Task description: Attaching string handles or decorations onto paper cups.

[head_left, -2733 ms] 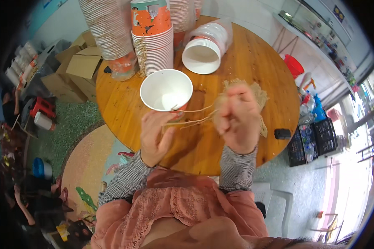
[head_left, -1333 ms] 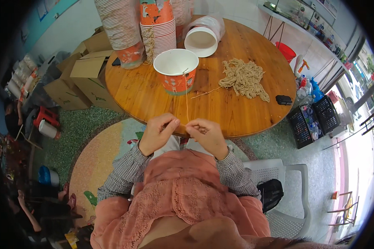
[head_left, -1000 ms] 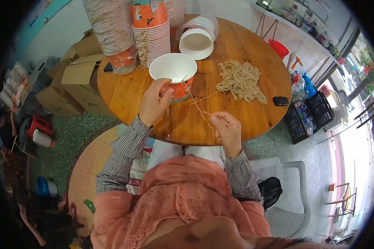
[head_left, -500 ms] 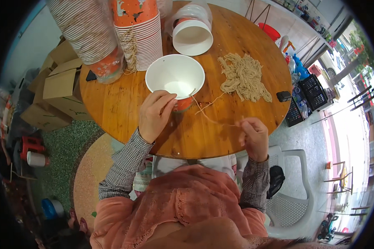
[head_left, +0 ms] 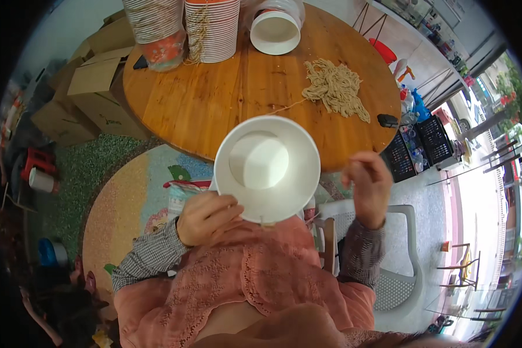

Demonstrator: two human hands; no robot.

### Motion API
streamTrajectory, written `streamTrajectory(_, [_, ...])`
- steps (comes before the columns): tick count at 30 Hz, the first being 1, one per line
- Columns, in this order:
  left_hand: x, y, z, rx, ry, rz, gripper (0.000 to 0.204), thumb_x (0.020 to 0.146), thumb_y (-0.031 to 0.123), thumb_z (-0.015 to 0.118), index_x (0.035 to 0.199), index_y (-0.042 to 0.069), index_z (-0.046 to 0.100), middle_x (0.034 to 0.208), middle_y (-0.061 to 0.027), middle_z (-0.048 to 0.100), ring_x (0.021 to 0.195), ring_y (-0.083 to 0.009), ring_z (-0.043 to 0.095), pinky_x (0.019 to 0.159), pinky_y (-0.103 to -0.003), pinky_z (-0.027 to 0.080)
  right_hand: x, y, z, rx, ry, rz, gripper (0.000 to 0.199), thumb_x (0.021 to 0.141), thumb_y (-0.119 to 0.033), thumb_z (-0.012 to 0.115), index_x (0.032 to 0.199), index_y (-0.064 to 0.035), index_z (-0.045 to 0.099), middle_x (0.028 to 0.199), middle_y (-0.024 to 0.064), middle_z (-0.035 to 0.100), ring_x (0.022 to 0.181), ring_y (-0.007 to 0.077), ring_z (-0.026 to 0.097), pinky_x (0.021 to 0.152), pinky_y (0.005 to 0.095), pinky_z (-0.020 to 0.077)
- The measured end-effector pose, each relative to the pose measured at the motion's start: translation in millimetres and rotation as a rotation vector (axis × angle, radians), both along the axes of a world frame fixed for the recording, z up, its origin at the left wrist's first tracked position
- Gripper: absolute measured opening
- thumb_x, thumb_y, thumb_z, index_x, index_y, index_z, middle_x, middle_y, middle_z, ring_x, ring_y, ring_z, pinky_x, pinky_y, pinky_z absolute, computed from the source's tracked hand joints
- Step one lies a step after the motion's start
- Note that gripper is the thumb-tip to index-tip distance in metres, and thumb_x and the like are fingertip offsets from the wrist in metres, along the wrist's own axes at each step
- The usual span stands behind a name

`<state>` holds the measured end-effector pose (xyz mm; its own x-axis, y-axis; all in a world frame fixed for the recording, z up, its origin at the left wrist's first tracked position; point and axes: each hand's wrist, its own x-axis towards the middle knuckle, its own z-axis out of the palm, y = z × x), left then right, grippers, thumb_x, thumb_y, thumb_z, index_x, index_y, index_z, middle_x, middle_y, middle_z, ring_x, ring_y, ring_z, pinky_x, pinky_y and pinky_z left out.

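While the left grip [head_left: 206,218] clamps its near rim [head_left: 284,217], the bucket [head_left: 300,168] clears the right grip [head_left: 369,188] (closure unclear).

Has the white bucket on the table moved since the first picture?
Yes. The white bucket, now in the left hand, has come toward the person, reaching past the near edge of the wooden table.

Two hands: left hand [head_left: 207,219], right hand [head_left: 370,184]. One tub [head_left: 267,165]. On the table [head_left: 203,113]: two upright stacks [head_left: 213,33] plainly seen along the far left edge, one lying stack [head_left: 275,33] at the far edge, one twine heap [head_left: 335,87], two black objects [head_left: 387,120], by left and right edges.
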<state>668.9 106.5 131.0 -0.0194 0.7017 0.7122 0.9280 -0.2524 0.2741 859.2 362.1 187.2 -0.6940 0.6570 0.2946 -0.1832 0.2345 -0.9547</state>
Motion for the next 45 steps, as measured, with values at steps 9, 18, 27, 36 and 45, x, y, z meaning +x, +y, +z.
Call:
streamTrajectory(9, [43, -46, -62, -0.145, -0.028, 0.098, 0.023, 0.077, -0.001, 0.063, 0.1, -0.001, 0.064, 0.105, -0.0161, 0.062, 0.092, -0.032, 0.063, 0.077, -0.036, 0.052, -11, -40, -38, 0.017, 0.173, 0.189, 0.012, 0.091, 0.001, 0.055, 0.1, 0.0033, 0.061, 0.099, 0.0096, 0.065, 0.091, 0.013, 0.061, 0.081, 0.024, 0.0486])
streamTrajectory(18, [49, -40, -78, -0.197, -0.165, 0.172, 0.035, 0.078, -0.003, 0.062, 0.113, 0.0, 0.059, 0.123, -0.0173, 0.056, 0.109, -0.0359, 0.057, 0.09, -0.038, 0.049, 9, -97, -107, 0.242, 0.211, -0.077, 0.012, 0.092, 0.002, 0.052, 0.102, 0.0048, 0.057, 0.108, 0.0138, 0.063, 0.099, 0.0173, 0.061, 0.09, 0.0281, 0.047])
streamTrajectory(27, [54, -52, -52, -0.332, -0.305, 0.379, 0.041, 0.08, 0.007, 0.068, 0.119, 0.002, 0.057, 0.111, -0.0168, 0.062, 0.094, -0.0253, 0.065, 0.076, -0.033, 0.053, 13, -123, -120, 0.291, 0.053, 0.024, 0.012, 0.089, 0.0, 0.057, 0.099, 0.0036, 0.062, 0.103, 0.0109, 0.066, 0.098, 0.016, 0.061, 0.089, 0.0273, 0.047])
streamTrajectory(36, [69, -1, -72, -0.249, -0.824, 0.139, 0.037, 0.084, 0.02, 0.071, 0.107, -0.005, 0.056, 0.095, -0.015, 0.068, 0.086, -0.0208, 0.068, 0.073, -0.03, 0.055, -6, -133, -140, -0.126, 0.1, 0.256, 0.013, 0.093, -0.001, 0.053, 0.103, 0.0041, 0.059, 0.105, 0.0091, 0.066, 0.094, 0.011, 0.062, 0.084, 0.0238, 0.0497])
streamTrajectory(45, [81, -6, -70, -0.195, -0.721, 0.153, 0.027, 0.083, 0.01, 0.067, 0.103, -0.003, 0.054, 0.082, -0.0142, 0.066, 0.073, -0.0223, 0.068, 0.061, -0.032, 0.053, -2, -121, -119, 0.092, 0.106, 0.208, 0.014, 0.091, -0.001, 0.056, 0.103, 0.0039, 0.059, 0.106, 0.0124, 0.064, 0.092, 0.0169, 0.064, 0.083, 0.0269, 0.0509])
